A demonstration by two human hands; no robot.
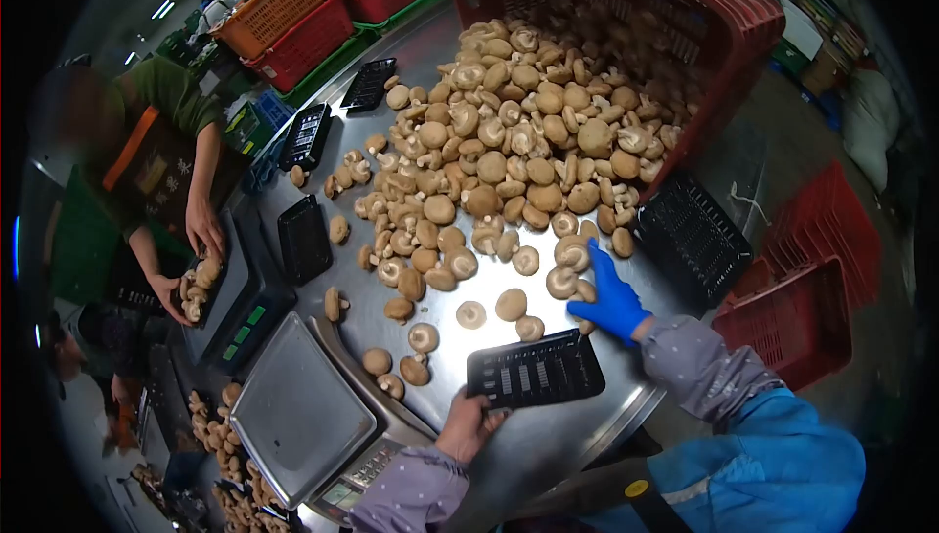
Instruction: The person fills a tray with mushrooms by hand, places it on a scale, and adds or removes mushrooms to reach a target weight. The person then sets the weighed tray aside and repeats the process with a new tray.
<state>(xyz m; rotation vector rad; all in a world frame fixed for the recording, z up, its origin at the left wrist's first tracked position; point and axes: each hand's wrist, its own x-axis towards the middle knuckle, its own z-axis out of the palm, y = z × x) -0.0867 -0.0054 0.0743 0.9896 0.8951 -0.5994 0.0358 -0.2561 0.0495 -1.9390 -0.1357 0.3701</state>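
My left hand (471, 425), bare, grips the near left corner of a black plastic tray (536, 391), which is tilted over the table's front edge with nothing in it. My right hand (614, 296) wears a blue glove; its fingers and thumb curl round a few shiitake mushrooms (562, 282) at the near edge of the heap. Part of that grasp is hidden by the glove. Between the heap and the tray, a few loose mushrooms (511, 304) rest on the steel table (445, 308). The large mushroom heap (509, 132) spills from a tipped red crate (724, 54).
A weighing scale (303, 416) stands left of my left hand. More black trays (305, 240) lie about, with a stack of trays (693, 235) at right. Across the table, a co-worker's hands (196, 249) hold mushrooms at another scale (240, 308). Red crates (792, 308) stand on the floor.
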